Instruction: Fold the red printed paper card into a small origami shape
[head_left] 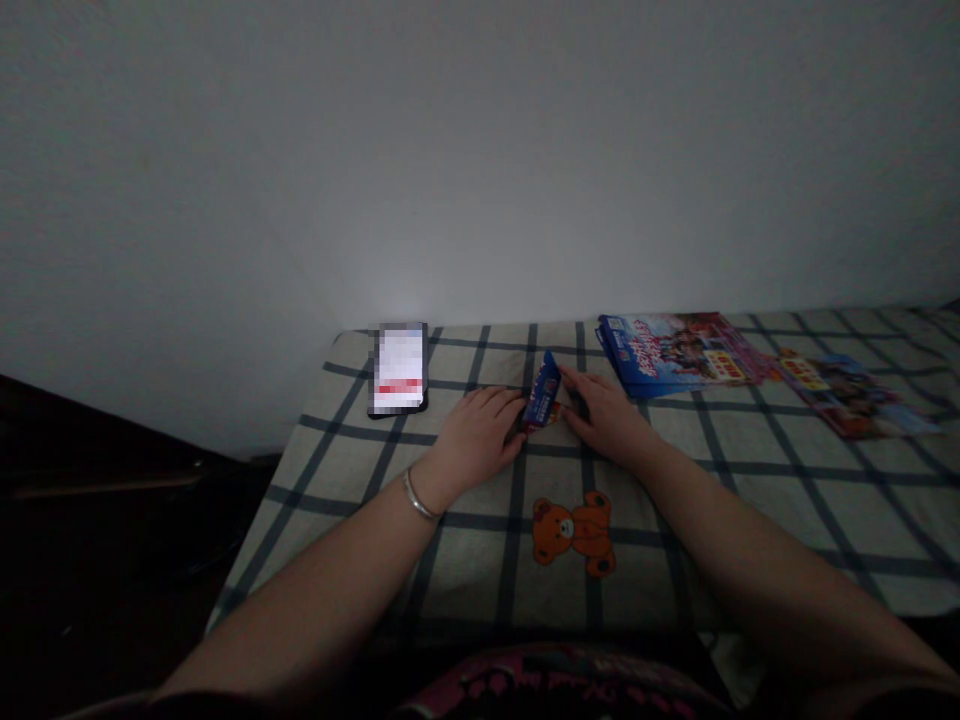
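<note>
A small folded flyer (541, 396), blue with some red and yellow print, stands partly upright between my hands on a checked cloth. My left hand (484, 432), with a silver bangle (418, 497) at the wrist, grips its left side with fingers curled together. On the opposite side, my right hand (606, 414) has its thumb and fingertips at the flyer's right edge, pinching it. The inner folds of the paper are hidden by the fingers and the dim light.
A stack of colourful flyers (667, 352) lies to the right against the wall, with another flyer (851, 393) farther right. At the left is a phone (400, 370) with its screen lit. The checked cloth (465, 580) bears a printed orange bear (574, 533).
</note>
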